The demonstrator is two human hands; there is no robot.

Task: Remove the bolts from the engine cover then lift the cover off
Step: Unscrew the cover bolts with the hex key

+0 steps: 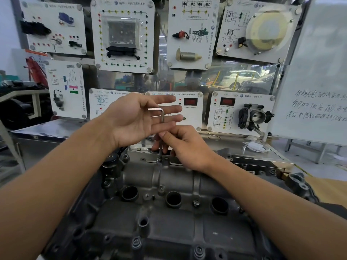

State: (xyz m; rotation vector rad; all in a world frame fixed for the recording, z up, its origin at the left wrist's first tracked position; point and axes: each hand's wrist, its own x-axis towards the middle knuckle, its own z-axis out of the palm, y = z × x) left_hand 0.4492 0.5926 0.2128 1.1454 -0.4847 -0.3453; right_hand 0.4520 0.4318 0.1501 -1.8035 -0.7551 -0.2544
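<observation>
At the far edge of the engine cover, toward its middle, the left hand is hovering with its fingers straight and spread. The short arm of the hex key is lying against them, probably so that flat fingers can sweep the arm round quickly rather than regrip at each turn. The key is standing upright with its tip seated in a bolt at that edge. Just right of the shaft, the right hand is pinching it low down between thumb and fingertips, seemingly to keep it plumb in the socket. Another bolt is sitting at the cover's near edge, so the cover is not yet free to lift.
</observation>
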